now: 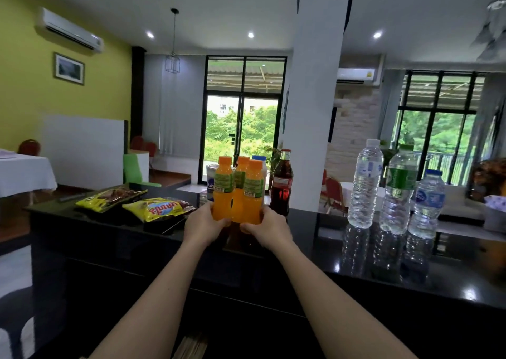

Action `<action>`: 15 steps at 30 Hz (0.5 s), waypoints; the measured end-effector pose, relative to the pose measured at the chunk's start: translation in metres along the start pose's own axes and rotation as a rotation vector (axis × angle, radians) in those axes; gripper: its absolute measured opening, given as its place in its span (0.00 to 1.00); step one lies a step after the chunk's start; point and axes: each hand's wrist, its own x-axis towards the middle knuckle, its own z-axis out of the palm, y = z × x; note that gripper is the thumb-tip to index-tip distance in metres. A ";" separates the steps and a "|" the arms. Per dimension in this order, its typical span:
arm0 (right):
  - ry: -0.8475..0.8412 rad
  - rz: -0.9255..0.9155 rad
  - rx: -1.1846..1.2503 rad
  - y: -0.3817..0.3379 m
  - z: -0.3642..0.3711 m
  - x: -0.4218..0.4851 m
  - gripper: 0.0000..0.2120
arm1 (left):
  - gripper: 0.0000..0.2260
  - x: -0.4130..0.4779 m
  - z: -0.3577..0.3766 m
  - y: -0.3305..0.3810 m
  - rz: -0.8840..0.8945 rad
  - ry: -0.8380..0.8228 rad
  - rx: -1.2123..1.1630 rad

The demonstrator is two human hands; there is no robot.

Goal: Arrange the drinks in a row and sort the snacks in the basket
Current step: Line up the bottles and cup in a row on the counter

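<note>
Three orange juice bottles point(237, 191) with orange caps and green labels are bunched together at the middle of the black counter point(301, 252). My left hand point(204, 223) grips the left side of the bunch and my right hand point(264, 226) grips the right side. Just behind to the right stands a cola bottle point(281, 183) with a red cap. Three clear water bottles point(365, 184) stand in a row at the right. Two yellow snack bags point(157, 208) lie on a dark tray point(164, 226) at the left.
A white-lidded cup point(210, 178) and a blue-capped bottle point(259, 159) stand behind the juice, mostly hidden. A grey container point(495, 216) sits at the far right edge. A white pillar point(312, 90) rises behind the counter. The counter's near part is bare and glossy.
</note>
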 end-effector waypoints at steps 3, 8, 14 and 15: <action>-0.005 -0.001 0.022 0.000 -0.001 0.004 0.28 | 0.24 -0.001 -0.001 0.004 0.019 0.000 0.041; 0.013 0.053 0.038 0.013 -0.015 0.003 0.19 | 0.23 -0.013 0.003 0.015 0.046 -0.021 0.064; -0.016 0.151 -0.007 0.050 -0.059 -0.001 0.23 | 0.24 -0.023 0.006 0.032 0.111 -0.135 0.095; -0.002 0.163 -0.030 0.058 -0.067 -0.004 0.23 | 0.25 -0.025 0.009 0.036 0.115 -0.148 0.101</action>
